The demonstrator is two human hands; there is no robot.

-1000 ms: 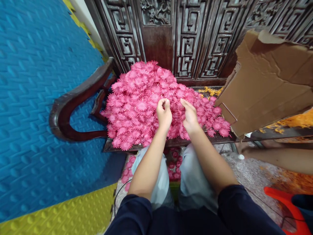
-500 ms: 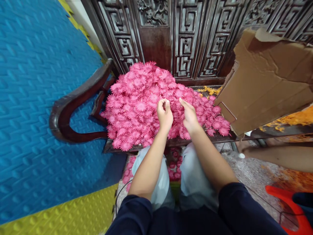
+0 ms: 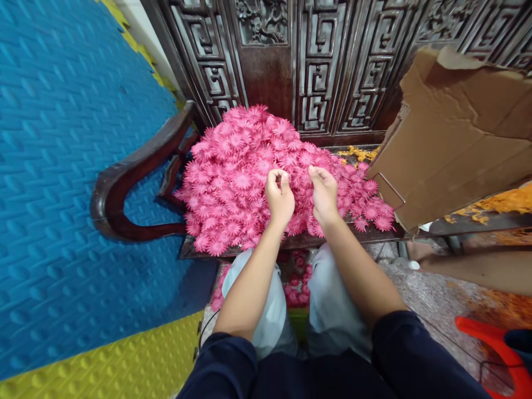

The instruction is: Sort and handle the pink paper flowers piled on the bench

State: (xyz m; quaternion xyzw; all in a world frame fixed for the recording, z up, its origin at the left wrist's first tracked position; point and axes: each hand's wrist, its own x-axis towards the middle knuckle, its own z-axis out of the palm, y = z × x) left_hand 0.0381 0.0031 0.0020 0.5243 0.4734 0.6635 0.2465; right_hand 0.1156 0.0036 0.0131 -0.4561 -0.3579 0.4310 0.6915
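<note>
Pile: the heap of pink flowers [image 3: 249, 177] fills the dark wooden worktop [image 3: 291, 242] and lies under and all round both grips, highest just beyond them against the carved wooden panel [image 3: 291, 61]. It looks the same as a second ago.

Right hand: the right hand [image 3: 324, 195] has changed most. A second ago its fingers lay stretched out toward the left hand; now they are curled in, thumb and forefinger pinched together at the top. What they pinch is too small to make out against the pink; I take it for a petal piece from the pile.

Left hand: the left hand [image 3: 279, 197] has kept its pose through the second, thumb and forefinger closed in a small ring just left of the right grip. Whether anything sits inside that ring I cannot tell.

Gap: the two grips stand close, side by side, not touching, directly over the near middle of the pile.

Meaning: as a judgement, the right hand has just closed on a piece, so both hands are now set to work one small flower between them.

Surroundings: torn cardboard [image 3: 453, 133] leans well to the right of the grips; fallen pink flowers [image 3: 297, 277] lie below them, between the knees.
</note>
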